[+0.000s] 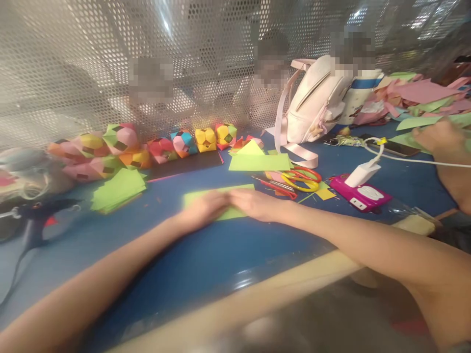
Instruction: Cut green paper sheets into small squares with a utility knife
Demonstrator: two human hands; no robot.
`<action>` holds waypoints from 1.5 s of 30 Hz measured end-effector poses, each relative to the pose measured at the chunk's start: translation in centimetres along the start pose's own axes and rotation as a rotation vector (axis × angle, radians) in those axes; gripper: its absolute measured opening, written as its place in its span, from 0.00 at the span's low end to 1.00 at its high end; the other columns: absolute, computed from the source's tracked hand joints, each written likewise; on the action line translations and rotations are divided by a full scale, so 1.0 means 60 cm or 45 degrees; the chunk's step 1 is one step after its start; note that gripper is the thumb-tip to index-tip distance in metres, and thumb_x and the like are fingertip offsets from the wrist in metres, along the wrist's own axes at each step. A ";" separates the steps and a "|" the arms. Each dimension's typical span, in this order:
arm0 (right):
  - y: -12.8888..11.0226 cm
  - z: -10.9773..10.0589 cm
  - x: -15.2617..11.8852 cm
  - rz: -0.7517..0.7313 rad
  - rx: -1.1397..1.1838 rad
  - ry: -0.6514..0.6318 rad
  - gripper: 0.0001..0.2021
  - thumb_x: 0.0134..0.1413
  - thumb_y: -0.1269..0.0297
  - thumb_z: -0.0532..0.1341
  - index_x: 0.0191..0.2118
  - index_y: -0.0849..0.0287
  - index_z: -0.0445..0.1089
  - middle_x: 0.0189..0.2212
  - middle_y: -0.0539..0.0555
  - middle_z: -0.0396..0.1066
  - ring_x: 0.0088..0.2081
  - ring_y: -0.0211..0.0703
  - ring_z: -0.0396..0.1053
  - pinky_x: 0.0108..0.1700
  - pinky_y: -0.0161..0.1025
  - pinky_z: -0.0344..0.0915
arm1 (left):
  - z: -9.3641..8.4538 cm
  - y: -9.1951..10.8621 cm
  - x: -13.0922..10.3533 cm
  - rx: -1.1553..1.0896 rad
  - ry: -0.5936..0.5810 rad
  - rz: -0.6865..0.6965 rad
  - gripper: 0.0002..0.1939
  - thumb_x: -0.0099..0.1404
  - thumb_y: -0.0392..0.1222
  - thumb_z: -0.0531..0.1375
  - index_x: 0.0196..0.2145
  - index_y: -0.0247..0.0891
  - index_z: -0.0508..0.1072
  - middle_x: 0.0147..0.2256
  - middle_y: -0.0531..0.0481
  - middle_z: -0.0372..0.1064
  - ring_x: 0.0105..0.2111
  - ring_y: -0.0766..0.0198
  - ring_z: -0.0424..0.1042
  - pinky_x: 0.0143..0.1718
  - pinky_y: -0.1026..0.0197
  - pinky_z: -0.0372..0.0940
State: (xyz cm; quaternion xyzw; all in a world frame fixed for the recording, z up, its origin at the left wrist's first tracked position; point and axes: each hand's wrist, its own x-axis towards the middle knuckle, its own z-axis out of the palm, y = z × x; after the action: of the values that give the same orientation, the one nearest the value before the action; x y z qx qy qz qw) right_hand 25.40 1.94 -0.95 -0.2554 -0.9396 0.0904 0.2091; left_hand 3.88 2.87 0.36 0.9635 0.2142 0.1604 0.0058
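A light green paper strip [241, 190] lies flat on the blue table [221, 260], under both of my hands. My left hand [206, 208] rests on its left part, blurred, with the fingers pointing right. My right hand [253, 203] presses on the right part, and its fingertips meet those of the left hand near the middle. The fingers of both hands look bent and close together, but blur hides their exact grip. Behind the strip, another green folded piece [259, 162] lies on the table. To the left sits a stack of green paper [119, 190].
Folded paper balls [183, 143] line the perforated metal panel [209, 63]. Scissors [305, 181], a purple power strip [362, 193] and a white backpack [312, 100] stand right of centre. A glue gun [35, 220] is at left. Another person's hand [441, 137] holds green paper at right.
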 end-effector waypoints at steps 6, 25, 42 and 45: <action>0.011 0.000 0.002 0.260 0.101 -0.105 0.26 0.66 0.64 0.40 0.63 0.70 0.55 0.65 0.66 0.52 0.66 0.48 0.50 0.67 0.50 0.49 | 0.004 -0.005 0.002 -0.071 -0.148 -0.204 0.18 0.72 0.43 0.45 0.46 0.32 0.70 0.51 0.37 0.68 0.52 0.58 0.67 0.55 0.54 0.62; 0.015 -0.036 -0.017 0.486 -0.086 -0.454 0.42 0.60 0.39 0.42 0.69 0.68 0.41 0.69 0.61 0.32 0.69 0.54 0.31 0.69 0.52 0.34 | -0.012 -0.024 -0.029 0.169 -0.488 -0.773 0.44 0.66 0.67 0.39 0.68 0.31 0.46 0.68 0.42 0.35 0.68 0.53 0.38 0.67 0.51 0.37; 0.013 -0.066 -0.009 0.531 -0.146 -0.379 0.43 0.59 0.37 0.42 0.69 0.67 0.44 0.69 0.62 0.37 0.69 0.56 0.38 0.68 0.53 0.41 | -0.063 -0.059 -0.088 0.179 -0.365 -0.974 0.40 0.68 0.62 0.38 0.68 0.30 0.44 0.69 0.39 0.33 0.68 0.52 0.35 0.66 0.46 0.38; -0.002 -0.063 0.051 0.411 -0.096 -0.205 0.40 0.61 0.41 0.42 0.69 0.65 0.44 0.69 0.58 0.37 0.69 0.54 0.35 0.68 0.50 0.40 | -0.070 -0.060 -0.046 0.219 -0.117 -0.916 0.34 0.70 0.54 0.38 0.67 0.32 0.46 0.69 0.41 0.36 0.68 0.53 0.36 0.66 0.47 0.41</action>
State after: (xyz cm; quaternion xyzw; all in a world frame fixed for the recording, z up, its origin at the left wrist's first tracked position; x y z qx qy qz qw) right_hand 24.63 3.65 3.52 -0.4025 -0.9028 0.1079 0.1062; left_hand -1.29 4.74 3.23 0.8297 0.5514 0.0860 -0.0096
